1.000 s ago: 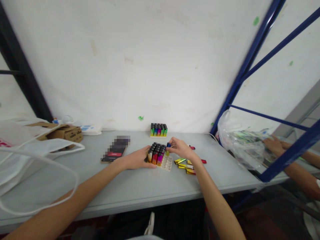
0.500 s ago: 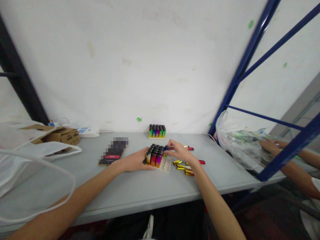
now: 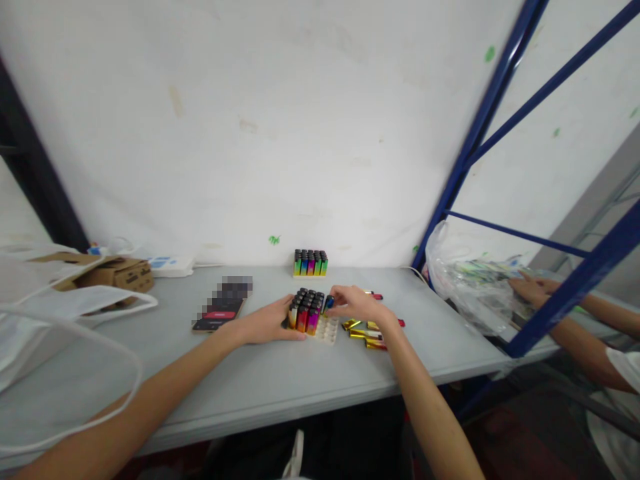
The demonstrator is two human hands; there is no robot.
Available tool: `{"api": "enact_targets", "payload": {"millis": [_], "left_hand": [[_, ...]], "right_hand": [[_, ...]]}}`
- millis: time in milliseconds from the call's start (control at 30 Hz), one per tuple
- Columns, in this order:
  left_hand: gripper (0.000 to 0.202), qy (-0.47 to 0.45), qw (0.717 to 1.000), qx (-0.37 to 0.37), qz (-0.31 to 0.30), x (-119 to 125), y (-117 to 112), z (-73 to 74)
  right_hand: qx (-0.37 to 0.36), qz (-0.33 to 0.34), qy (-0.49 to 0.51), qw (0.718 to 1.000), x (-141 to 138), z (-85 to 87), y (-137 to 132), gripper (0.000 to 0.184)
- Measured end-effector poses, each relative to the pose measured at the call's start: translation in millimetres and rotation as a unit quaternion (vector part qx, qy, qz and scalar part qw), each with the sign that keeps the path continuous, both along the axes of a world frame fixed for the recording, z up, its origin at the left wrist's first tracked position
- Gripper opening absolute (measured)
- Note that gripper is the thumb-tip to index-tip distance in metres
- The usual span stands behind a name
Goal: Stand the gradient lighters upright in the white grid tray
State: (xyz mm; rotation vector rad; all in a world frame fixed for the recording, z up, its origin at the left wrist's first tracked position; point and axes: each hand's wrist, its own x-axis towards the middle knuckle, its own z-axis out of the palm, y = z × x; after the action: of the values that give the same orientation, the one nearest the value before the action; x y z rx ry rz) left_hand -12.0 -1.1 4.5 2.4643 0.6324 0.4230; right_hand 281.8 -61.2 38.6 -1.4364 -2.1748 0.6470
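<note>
A pale tray (image 3: 331,331) with several colourful lighters (image 3: 304,313) standing in it lies mid-table. My left hand (image 3: 266,321) rests against the tray's left side, fingers curled round it. My right hand (image 3: 353,303) pinches a blue lighter (image 3: 328,303) just above the tray's right part, where empty sockets show. Several loose gold and red lighters (image 3: 367,331) lie on the table right of the tray, under my right wrist.
A second full tray of lighters (image 3: 310,263) stands by the wall. A phone (image 3: 219,313) lies left of the tray; a cardboard box (image 3: 107,274) and white bags (image 3: 60,347) sit far left. Behind the blue rack (image 3: 560,305), another person's hands (image 3: 531,288) are in a plastic bag (image 3: 465,283).
My right hand has lowered the blue lighter slightly towards the tray. The view has drifted a little; my left hand stays at the tray.
</note>
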Motion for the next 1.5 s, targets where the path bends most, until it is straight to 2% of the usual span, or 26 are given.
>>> {"api": "enact_targets", "payload": {"millis": [67, 133, 233, 300, 367, 467, 633, 733, 833, 1033, 1167, 1233, 1333, 1500], "left_hand": [[0.08, -0.001, 1.0, 0.005, -0.001, 0, 0, 1.0], [0.079, 0.001, 1.0, 0.012, -0.004, -1, -1, 2.2], [0.074, 0.013, 1.0, 0.015, -0.004, -1, -2, 4.7], [0.074, 0.018, 1.0, 0.015, 0.001, -1, -3, 6.4], [0.073, 0.018, 1.0, 0.017, 0.002, -1, -4, 7.2], [0.074, 0.015, 1.0, 0.023, 0.003, -1, -3, 6.3], [0.071, 0.02, 0.999, 0.032, 0.002, -1, -1, 3.8], [0.069, 0.014, 0.999, 0.033, -0.001, -1, -1, 3.6], [0.069, 0.011, 0.999, 0.036, 0.002, 0, 0, 3.0], [0.074, 0.012, 0.999, 0.031, 0.009, 0, -2, 3.9], [0.075, 0.014, 1.0, 0.027, 0.005, -1, -1, 4.0], [0.073, 0.015, 1.0, 0.028, -0.004, -1, 1, 2.3], [0.072, 0.011, 0.999, 0.031, -0.015, -1, 5, -1.3], [0.07, 0.023, 0.999, 0.026, -0.015, 0, 6, -2.4]], "right_hand": [[-0.027, 0.021, 0.027, 0.999, 18, 3.7, -2, 0.026], [-0.023, -0.007, 0.019, 1.0, 41, 5.2, -4, 0.026], [0.04, -0.11, -0.051, 0.992, 73, 2.2, -4, 0.021], [0.09, -0.193, -0.111, 0.971, 86, -3.2, -1, 0.028], [0.083, -0.225, -0.169, 0.956, 90, -9.4, 3, 0.03], [0.011, -0.188, -0.216, 0.958, 89, -14.7, 6, 0.024], [-0.002, -0.166, -0.165, 0.972, 93, -8.4, -1, 0.031], [-0.045, -0.184, -0.086, 0.978, 105, -3.4, -9, 0.041], [-0.07, -0.222, -0.038, 0.972, 119, -1.8, -15, 0.048], [-0.09, -0.253, -0.016, 0.963, 147, -1.2, -26, 0.049], [-0.086, -0.24, -0.006, 0.967, 159, 8.7, -43, 0.044], [-0.128, -0.229, 0.002, 0.965, 161, 15.3, -53, 0.04], [-0.204, -0.228, 0.01, 0.952, 157, 22.6, -65, 0.046], [-0.242, -0.221, -0.061, 0.943, 149, 19.2, -63, 0.054]]}}
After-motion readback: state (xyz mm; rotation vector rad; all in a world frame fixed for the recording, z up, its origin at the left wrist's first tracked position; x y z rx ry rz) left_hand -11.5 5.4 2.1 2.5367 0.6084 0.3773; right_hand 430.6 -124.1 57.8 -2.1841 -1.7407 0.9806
